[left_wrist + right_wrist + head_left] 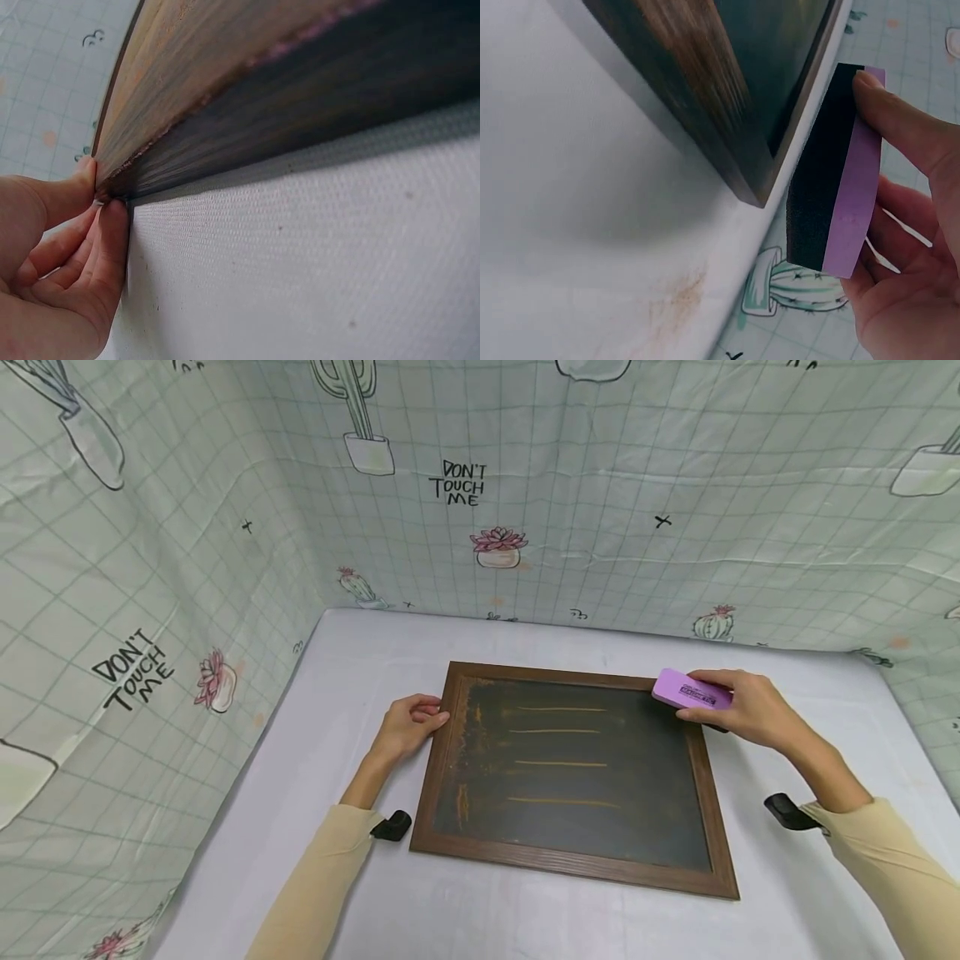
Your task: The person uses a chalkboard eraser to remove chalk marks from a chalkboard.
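A chalkboard [570, 768] in a brown wooden frame lies on the white table, with several short yellow chalk lines in its middle and yellow smudges along its left side. My left hand [408, 725] grips the frame's left edge near the far corner. The left wrist view has the thumb [71, 191] on the frame's upper edge, the fingers below it. A purple eraser [686, 689] with a black felt side is in my right hand [750, 706], pinched between thumb and fingers. It overlaps the board's far right corner in the head view; the right wrist view has the eraser [829, 172] apart from the frame.
The white tablecloth [360, 660] surrounds the board. A patch of yellowish dust [679, 300] lies on the cloth near the board's corner. Behind and to the left hangs a gridded curtain [570, 510] printed with cacti. Black wrist cameras sit at both cuffs.
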Motion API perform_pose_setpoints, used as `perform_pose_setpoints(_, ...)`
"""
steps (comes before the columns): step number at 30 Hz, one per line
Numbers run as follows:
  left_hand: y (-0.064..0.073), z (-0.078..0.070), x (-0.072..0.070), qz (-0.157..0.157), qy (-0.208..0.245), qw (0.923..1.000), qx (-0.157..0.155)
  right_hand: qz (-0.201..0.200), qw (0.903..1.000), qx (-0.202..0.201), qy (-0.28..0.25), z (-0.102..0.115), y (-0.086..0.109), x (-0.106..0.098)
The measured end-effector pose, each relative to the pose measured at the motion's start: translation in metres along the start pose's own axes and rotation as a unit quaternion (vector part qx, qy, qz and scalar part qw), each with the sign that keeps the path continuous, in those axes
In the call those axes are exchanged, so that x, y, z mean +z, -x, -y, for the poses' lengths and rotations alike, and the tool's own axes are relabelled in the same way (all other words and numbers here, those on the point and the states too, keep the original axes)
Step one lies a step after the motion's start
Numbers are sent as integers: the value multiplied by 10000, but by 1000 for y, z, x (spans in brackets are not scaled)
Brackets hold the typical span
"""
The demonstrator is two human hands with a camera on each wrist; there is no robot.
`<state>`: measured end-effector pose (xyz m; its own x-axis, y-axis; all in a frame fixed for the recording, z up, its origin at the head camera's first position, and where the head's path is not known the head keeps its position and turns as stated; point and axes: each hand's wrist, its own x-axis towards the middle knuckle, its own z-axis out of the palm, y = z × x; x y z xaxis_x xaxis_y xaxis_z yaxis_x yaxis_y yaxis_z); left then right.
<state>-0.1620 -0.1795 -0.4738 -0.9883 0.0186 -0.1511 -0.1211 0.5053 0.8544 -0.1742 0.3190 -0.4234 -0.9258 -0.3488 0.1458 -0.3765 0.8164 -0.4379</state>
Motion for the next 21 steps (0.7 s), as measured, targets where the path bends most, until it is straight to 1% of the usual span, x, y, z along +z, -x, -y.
perform_pose_setpoints(12, -1, 1, 0, 10, 37, 10000, 21, 361, 9983, -443, -142, 13, -13, 16)
perform_pose_setpoints(21, 0, 0, 1, -67, 27, 10000, 22, 618, 9963, -520, -289, 23, -19, 28)
